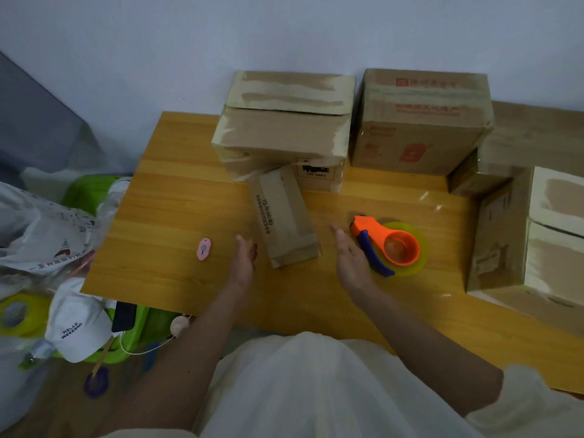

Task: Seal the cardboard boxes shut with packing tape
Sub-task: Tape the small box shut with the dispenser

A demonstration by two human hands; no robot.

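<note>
- A person in a pale top reaches both bare arms over a wooden surface point(177, 197) set against a pale wall.
- The left hand point(243, 257) is held with fingers straight and relaxed, gripping nothing, just beside the near left corner of a small oblong cardboard box point(284, 216); whether the fingertips touch the box cannot be told.
- The right hand point(350, 254) is likewise spread open and holds nothing, lying between the small box and an orange tape dispenser point(387, 240).
- The dispenser, with a blue handle and a yellowish roll of tape, lies flat on the surface just right of the right hand.
- The small oblong cardboard box lies near the middle of the surface, tilted, its far end close against a larger box point(281, 143) behind it.
- That larger box, patched with pale tape, carries a flatter taped box point(290, 91) on top.
- A box with red printing point(420, 121) stands beside them at the wall, wrapped in clear tape.
- More cardboard boxes point(534, 232) stand at the right edge of the surface.
- A small pink oval object point(203, 249) lies on the surface left of the left hand.
- Off the left edge sit a white cap point(77, 324) printed with lettering, a green container point(91, 191), plastic bags point(41, 229) and a yellow-green roll of tape point(14, 314).
</note>
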